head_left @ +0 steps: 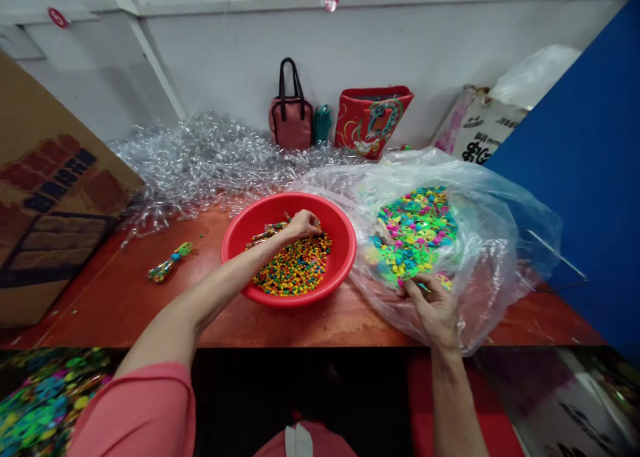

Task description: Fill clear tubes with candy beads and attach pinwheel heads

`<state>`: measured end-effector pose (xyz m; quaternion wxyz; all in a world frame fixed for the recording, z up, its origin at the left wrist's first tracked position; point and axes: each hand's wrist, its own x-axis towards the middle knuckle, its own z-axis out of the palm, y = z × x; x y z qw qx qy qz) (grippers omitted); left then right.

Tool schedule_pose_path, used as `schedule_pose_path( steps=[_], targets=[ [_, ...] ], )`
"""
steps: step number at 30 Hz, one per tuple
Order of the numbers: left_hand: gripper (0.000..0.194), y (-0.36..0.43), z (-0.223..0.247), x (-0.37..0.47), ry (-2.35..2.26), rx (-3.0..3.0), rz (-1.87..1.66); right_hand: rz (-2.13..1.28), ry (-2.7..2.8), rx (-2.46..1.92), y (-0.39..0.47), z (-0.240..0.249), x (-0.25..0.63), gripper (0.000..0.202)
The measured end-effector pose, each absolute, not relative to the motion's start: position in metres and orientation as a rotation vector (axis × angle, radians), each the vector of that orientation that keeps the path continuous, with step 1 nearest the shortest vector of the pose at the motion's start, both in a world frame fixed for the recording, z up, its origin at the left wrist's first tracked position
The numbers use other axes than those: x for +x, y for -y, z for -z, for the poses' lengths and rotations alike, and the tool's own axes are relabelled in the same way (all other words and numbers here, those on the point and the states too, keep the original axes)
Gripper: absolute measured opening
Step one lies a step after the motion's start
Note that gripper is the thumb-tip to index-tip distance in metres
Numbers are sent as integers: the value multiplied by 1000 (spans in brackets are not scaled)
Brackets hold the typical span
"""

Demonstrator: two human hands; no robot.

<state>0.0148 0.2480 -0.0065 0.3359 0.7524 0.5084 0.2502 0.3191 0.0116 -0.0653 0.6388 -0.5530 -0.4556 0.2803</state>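
To the left of the left hand, a bead-filled bundle (167,265) with a green top is laid on the worktop (300,327); beyond it, clear tubes (200,157) are heaped. The left hand (304,225) is lowered into the red bowl (345,243), over loose beads (290,270); its fingers are drawn together, contents cannot be told. By the right hand (434,303), a small plastic piece (424,287) appears pinched between thumb and fingers; coloured pieces (417,233) are contained just ahead, in the clear bag (485,263). Step judged: parts being gathered two-handed. A lift over the bowl's rim would be called for.
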Motion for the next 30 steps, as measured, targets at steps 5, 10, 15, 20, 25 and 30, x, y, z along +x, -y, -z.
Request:
schedule_pose_path(
  steps=[5,10,15,20,25,30],
  targets=[
    [17,-242,14,22,-1265,2018,-636,-803,939,-1152,-12,64,292,35],
    [25,-225,-7,5,-1166,2081,-575,-844,924,-1130,-9,72,281,33],
    [16,-191,-28,-37,-1161,2271,-347,-839,941,-1143,-5,84,283,31],
    [15,-149,-20,-73,-1210,2481,-101,-804,911,-1143,-3,93,284,33],
    [24,-122,3,-51,-1094,2485,-16,-808,921,-1134,-4,86,275,30],
    [15,-131,-3,-21,-905,2265,-55,-969,827,-1015,-7,65,260,34]
  ],
)
